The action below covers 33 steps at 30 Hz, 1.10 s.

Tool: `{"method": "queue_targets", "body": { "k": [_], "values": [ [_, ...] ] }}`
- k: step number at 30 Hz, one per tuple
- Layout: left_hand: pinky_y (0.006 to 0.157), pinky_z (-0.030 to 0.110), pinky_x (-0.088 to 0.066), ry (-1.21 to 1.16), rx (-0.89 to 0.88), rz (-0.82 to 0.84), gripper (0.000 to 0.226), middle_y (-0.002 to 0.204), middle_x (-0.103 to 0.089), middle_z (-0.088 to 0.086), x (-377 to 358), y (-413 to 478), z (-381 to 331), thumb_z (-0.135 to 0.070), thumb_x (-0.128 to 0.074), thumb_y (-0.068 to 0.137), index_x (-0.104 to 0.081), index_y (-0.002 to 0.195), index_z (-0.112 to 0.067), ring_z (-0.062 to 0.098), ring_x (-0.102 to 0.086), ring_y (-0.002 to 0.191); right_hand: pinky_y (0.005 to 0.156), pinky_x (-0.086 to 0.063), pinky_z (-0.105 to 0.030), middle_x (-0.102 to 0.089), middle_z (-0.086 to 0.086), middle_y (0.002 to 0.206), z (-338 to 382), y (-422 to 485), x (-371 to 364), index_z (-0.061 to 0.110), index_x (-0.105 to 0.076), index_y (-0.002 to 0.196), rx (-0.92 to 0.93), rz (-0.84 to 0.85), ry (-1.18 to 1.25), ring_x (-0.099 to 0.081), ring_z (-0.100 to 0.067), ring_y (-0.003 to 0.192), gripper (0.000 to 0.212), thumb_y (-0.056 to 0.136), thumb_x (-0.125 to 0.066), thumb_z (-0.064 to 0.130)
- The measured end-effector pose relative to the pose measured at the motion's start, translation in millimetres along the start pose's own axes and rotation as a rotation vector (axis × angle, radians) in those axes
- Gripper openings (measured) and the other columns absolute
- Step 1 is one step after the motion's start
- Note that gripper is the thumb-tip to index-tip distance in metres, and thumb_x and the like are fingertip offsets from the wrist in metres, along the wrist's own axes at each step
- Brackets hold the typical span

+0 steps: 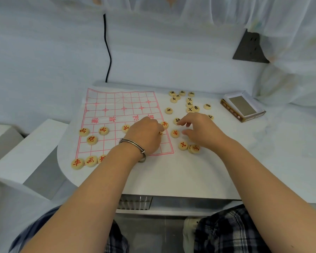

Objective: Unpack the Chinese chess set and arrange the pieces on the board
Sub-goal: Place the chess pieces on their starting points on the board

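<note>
I see the white counter [171,172] carrying the paper board [117,106], a red grid lying flat on the counter's left half. An open box [243,106] sits at the far right, well apart from the board. The left hand [144,136], with a bracelet [135,143] at the wrist, blocks the board's near right part. Its fingers are curled, pinching a piece [160,133] at the right edge. The right hand [202,132] hovers just right of the board, fingers loosely spread, holding nothing. Red-lettered pieces [84,132] stand on the board's near left. Black-lettered pieces [189,104] lie scattered beyond the right hand.
</note>
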<state>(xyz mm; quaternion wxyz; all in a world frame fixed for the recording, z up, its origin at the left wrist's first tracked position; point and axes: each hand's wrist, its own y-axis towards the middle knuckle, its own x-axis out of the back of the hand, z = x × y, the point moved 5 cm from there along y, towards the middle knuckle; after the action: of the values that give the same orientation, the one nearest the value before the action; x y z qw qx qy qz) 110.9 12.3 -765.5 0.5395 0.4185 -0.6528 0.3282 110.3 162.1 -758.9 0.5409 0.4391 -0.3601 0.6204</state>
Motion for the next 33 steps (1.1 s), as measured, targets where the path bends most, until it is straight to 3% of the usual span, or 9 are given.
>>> {"method": "queue_targets", "body": {
  "k": [4, 10, 14, 19, 22, 29, 33],
  "values": [
    [0.087, 0.037, -0.049, 0.004, 0.009, 0.0, 0.035, 0.115, -0.06, 0.006, -1, -5, 6, -0.014, -0.037, 0.095, -0.061, 0.12, -0.017, 0.023, -0.052, 0.106, 0.086, -0.039, -0.021, -0.061, 0.003, 0.114, 3, 2, -7, 0.017, -0.062, 0.12, -0.001, 0.004, 0.018, -0.051, -0.013, 0.109, 0.034, 0.086, -0.065, 0.016],
    [0.086, 0.04, -0.049, 0.003, 0.003, 0.008, 0.035, 0.113, -0.061, 0.004, -7, -14, 10, -0.014, -0.037, 0.094, -0.062, 0.118, -0.018, 0.023, -0.052, 0.104, 0.079, -0.039, -0.021, -0.062, 0.0, 0.112, 12, 7, -23, 0.017, -0.066, 0.115, 0.008, 0.041, -0.018, -0.055, -0.013, 0.098, 0.031, 0.084, -0.066, 0.013],
    [0.085, 0.039, -0.049, -0.016, -0.007, 0.014, 0.04, 0.113, -0.06, 0.004, -8, -21, 12, -0.014, -0.037, 0.094, -0.058, 0.127, -0.024, 0.024, -0.052, 0.103, 0.078, -0.034, -0.021, -0.06, 0.005, 0.102, 25, -2, -9, 0.018, -0.065, 0.115, 0.053, -0.049, 0.017, -0.045, -0.007, 0.091, 0.029, 0.086, -0.065, 0.017],
    [0.087, 0.037, -0.048, -0.051, -0.101, 0.076, 0.033, 0.115, -0.062, -0.001, -17, -34, 16, -0.023, -0.045, 0.091, -0.065, 0.115, -0.031, 0.019, -0.051, 0.103, 0.091, -0.038, -0.025, -0.063, 0.004, 0.111, 43, -31, -17, 0.02, -0.066, 0.114, 0.159, 0.032, -0.051, -0.047, -0.014, 0.105, 0.029, 0.087, -0.062, 0.013],
    [0.089, 0.037, -0.047, -0.074, -0.158, 0.119, 0.031, 0.115, -0.064, -0.005, -20, -40, 15, -0.023, -0.047, 0.089, -0.068, 0.11, -0.032, 0.014, -0.046, 0.109, 0.089, -0.032, -0.024, -0.063, 0.004, 0.114, 40, -37, -24, 0.02, -0.065, 0.116, 0.172, 0.062, -0.152, -0.045, -0.015, 0.109, 0.028, 0.089, -0.06, 0.017],
    [0.092, 0.036, -0.047, -0.083, -0.155, 0.15, 0.032, 0.121, -0.059, -0.004, -23, -43, 16, -0.025, -0.047, 0.088, -0.067, 0.111, -0.033, 0.013, -0.046, 0.113, 0.089, -0.035, -0.026, -0.064, 0.003, 0.11, 35, -36, -25, 0.018, -0.065, 0.115, 0.145, 0.061, -0.162, -0.046, -0.016, 0.106, 0.031, 0.084, -0.064, 0.021],
    [0.091, 0.037, -0.047, -0.082, -0.184, 0.148, 0.03, 0.118, -0.062, -0.004, -24, -44, 10, -0.024, -0.046, 0.089, -0.068, 0.109, -0.029, 0.015, -0.045, 0.112, 0.088, -0.035, -0.022, -0.063, 0.002, 0.107, 19, -37, 0, 0.017, -0.066, 0.114, 0.06, -0.091, 0.015, -0.048, -0.016, 0.108, 0.026, 0.089, -0.059, 0.013]
  ]
}}
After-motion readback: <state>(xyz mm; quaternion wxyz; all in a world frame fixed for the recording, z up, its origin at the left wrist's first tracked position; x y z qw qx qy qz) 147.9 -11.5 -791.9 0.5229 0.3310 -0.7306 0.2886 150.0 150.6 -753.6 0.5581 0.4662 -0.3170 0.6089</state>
